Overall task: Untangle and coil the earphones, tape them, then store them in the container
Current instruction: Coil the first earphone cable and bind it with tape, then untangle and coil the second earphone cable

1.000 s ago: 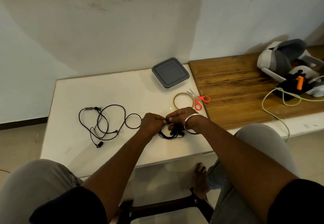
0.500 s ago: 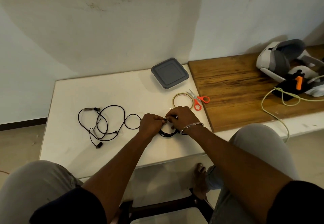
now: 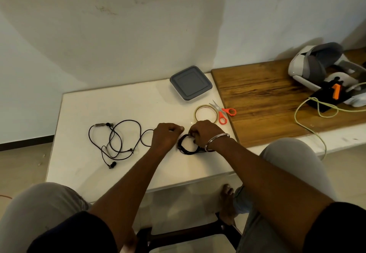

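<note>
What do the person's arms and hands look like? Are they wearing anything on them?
Both arms are bare from short dark sleeves, the left sleeve and the right sleeve, down to the hands. The right hand has a thin, shiny silver bangle round its wrist. The left hand has no bangle. Neither wears a glove.
</note>
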